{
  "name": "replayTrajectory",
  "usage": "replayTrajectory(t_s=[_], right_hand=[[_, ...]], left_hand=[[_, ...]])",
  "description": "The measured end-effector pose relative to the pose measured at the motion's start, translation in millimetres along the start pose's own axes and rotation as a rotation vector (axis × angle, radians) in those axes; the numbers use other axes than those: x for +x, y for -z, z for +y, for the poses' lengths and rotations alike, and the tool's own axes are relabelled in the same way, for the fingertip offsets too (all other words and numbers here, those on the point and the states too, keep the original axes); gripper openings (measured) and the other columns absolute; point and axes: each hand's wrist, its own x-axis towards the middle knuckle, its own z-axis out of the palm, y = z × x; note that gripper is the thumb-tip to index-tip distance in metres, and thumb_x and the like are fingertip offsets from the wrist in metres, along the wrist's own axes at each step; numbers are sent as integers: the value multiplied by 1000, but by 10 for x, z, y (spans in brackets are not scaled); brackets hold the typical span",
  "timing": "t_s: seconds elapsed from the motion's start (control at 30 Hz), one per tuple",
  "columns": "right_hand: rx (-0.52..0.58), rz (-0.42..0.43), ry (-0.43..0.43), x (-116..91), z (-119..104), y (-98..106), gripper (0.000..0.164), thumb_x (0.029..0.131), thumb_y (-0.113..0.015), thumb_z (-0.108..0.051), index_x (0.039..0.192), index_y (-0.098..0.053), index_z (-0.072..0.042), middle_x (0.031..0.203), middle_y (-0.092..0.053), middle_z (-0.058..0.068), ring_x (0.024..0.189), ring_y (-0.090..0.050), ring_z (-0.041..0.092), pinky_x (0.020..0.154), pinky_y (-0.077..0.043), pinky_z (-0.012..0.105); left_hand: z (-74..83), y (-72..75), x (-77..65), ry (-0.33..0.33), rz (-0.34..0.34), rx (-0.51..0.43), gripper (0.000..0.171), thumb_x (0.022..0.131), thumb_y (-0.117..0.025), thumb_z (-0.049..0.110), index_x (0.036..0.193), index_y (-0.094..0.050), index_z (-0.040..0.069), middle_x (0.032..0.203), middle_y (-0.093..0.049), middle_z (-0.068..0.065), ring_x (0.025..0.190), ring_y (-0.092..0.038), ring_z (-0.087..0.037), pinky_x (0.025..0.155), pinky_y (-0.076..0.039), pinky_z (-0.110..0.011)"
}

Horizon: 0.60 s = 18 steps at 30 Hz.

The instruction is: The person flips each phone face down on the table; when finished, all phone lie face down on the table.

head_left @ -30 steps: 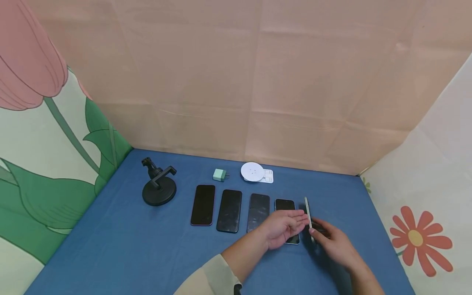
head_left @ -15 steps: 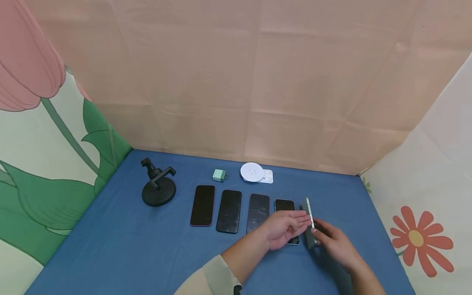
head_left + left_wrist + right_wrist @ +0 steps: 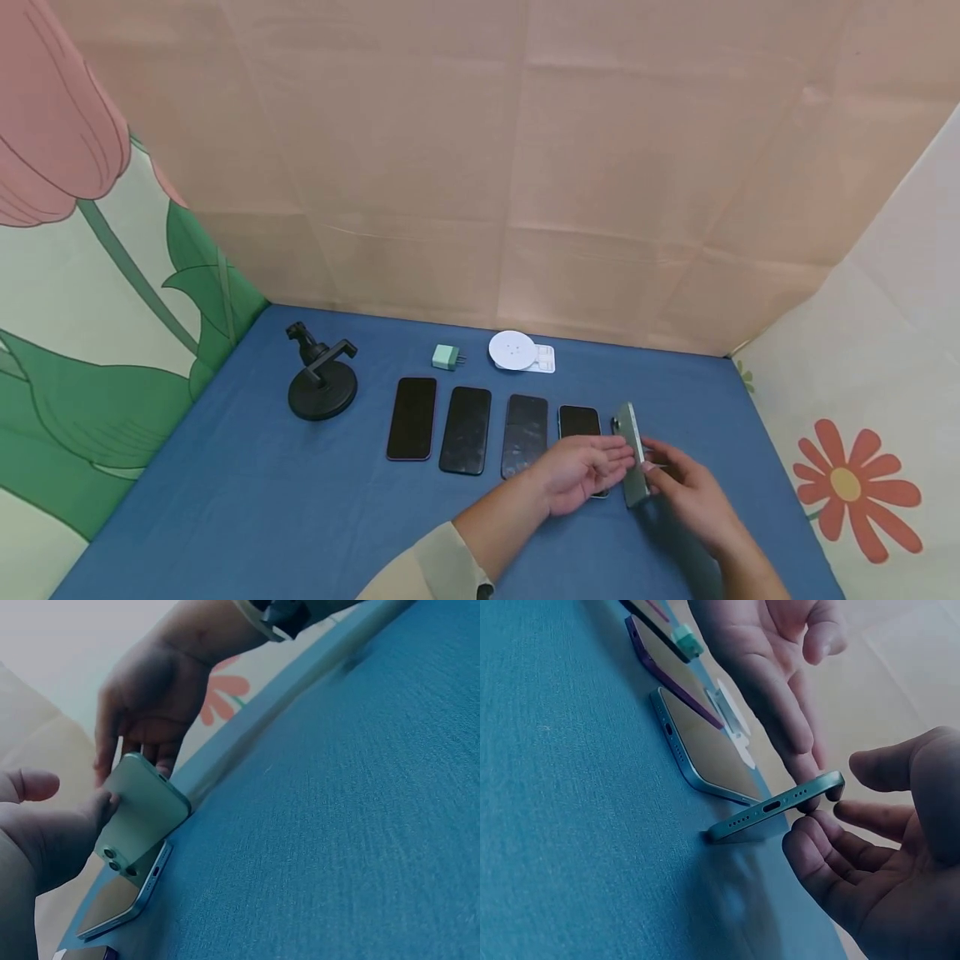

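A pale green smartphone (image 3: 635,479) stands tilted on its long edge at the right end of a row of phones. Its back, with the camera lenses, faces left in the head view. My right hand (image 3: 693,496) holds it loosely from the right, fingers curled at its screen side and thumb by its near edge. My left hand (image 3: 585,473) has its fingers stretched out, palm up, touching the phone's back. In the right wrist view the green phone (image 3: 776,806) shows its charging port. Under my left hand lies a white-edged phone (image 3: 579,421), partly covered.
Three dark phones lie leftward: one nearest (image 3: 526,429), one middle (image 3: 466,429) and one far left (image 3: 412,418). Behind them sit a green charger plug (image 3: 446,357) and a white round disc (image 3: 513,350) on a white card. A black stand (image 3: 323,392) is at left on the blue cloth (image 3: 300,517).
The green phone has tipped from nearly edge-on, so its back now shows in the head view. Both hands have shifted slightly right with it. The other things stay put.
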Motion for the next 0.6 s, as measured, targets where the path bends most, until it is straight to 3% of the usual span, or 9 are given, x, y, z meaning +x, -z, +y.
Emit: replayTrajectory(t_s=[0.2, 0.47, 0.6], right_hand=[[-28, 0, -31, -30, -22, 23, 57, 106, -60, -35, 152, -47, -3, 139, -59, 21, 110, -64, 26, 84, -54, 29], [-43, 5, -54, -33, 51, 63, 60, 107, -60, -33, 154, -43, -1, 136, -59, 19, 104, -62, 22, 81, -54, 35], [-48, 5, -69, -42, 51, 83, 60, 107, -59, -35, 155, -43, -2, 134, -58, 18, 101, -62, 20, 80, -53, 36]], left_hand=[[-28, -8, -5, 10, 7, 38, 64, 90, -45, -12, 153, -40, -10, 154, -48, -23, 147, -42, -36, 121, -31, -49], [-90, 20, -15, 25, 51, 57, 71, 87, -46, -14, 156, -33, -10, 160, -37, -29, 152, -28, -45, 123, -22, -57], [-129, 15, 8, 25, 61, 68, 73, 85, -46, -14, 157, -32, -10, 160, -36, -30, 152, -28, -46, 123, -20, -58]])
